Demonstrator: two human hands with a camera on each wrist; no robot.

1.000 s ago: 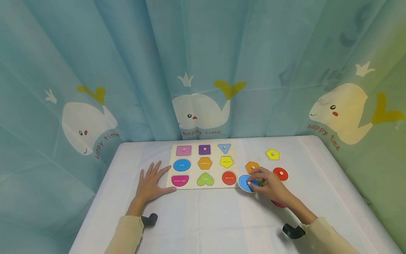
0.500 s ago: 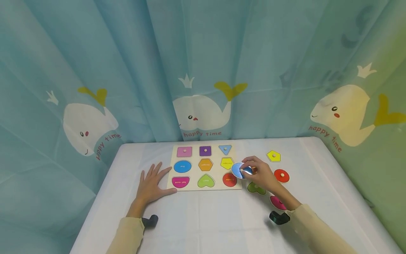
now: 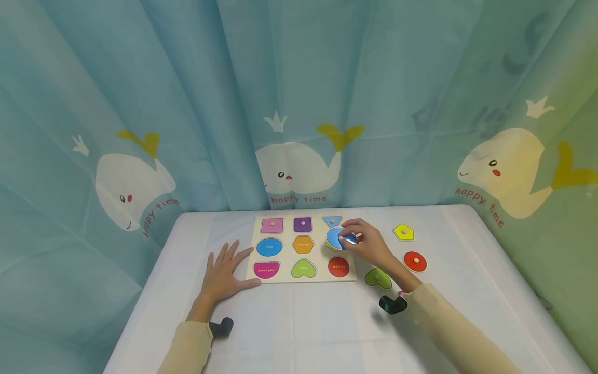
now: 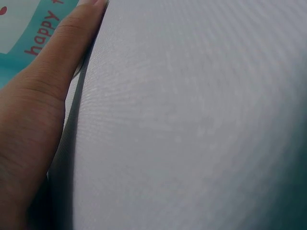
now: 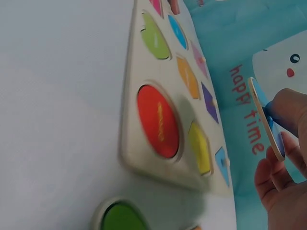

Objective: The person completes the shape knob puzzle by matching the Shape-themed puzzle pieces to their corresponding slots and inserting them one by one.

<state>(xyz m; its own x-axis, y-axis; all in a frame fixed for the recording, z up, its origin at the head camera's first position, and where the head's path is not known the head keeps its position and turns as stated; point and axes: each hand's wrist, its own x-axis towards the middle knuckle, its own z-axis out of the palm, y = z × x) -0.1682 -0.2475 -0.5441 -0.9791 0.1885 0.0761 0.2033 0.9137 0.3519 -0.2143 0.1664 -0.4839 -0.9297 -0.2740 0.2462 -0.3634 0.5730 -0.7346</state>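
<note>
My right hand (image 3: 369,245) pinches the small knob of a blue oval puzzle piece (image 3: 334,238) and holds it above the right part of a wooden shape puzzle board (image 3: 287,254). In the right wrist view the oval piece (image 5: 261,115) is tilted and raised off the board. Beneath it, the yellow pentagon space (image 5: 200,147) is bare of a knob. My left hand (image 3: 223,276) lies flat with fingers spread, its thumb and forefinger at the board's left edge. The board's blue oval space (image 3: 269,247) is near that forefinger.
Knobbed pink (image 3: 272,225), purple (image 3: 303,224) and blue triangle (image 3: 332,221) pieces sit along the board's far row. Right of the board lie a yellow pentagon (image 3: 404,232), a red circle (image 3: 416,262) and a green heart (image 3: 377,278). A curtain (image 3: 299,104) hangs behind the table.
My right hand has carried the blue oval piece left and away from me, from beside the board to above it, uncovering the green heart. My left hand has stayed put.
</note>
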